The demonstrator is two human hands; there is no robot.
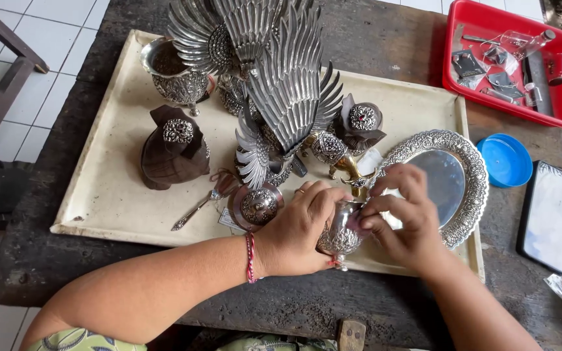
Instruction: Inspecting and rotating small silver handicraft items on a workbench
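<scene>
Two hands are closed on one small embossed silver cup (341, 233), which is held just above the near edge of the cream tray (108, 195) on the dark wooden surface (391, 39): the left hand (297, 227) is wrapped around its side in a full grip, while the right hand (406, 218) is pinched narrowly at its rim. The cup is judged rigid, fairly light and thin-walled, its polished metal slippery and easily dented. It is best taken by the raised body pattern or the foot, clear of the winged silver bird figure (281, 91) and the ornate oval mirror tray (447, 179) close by.
</scene>
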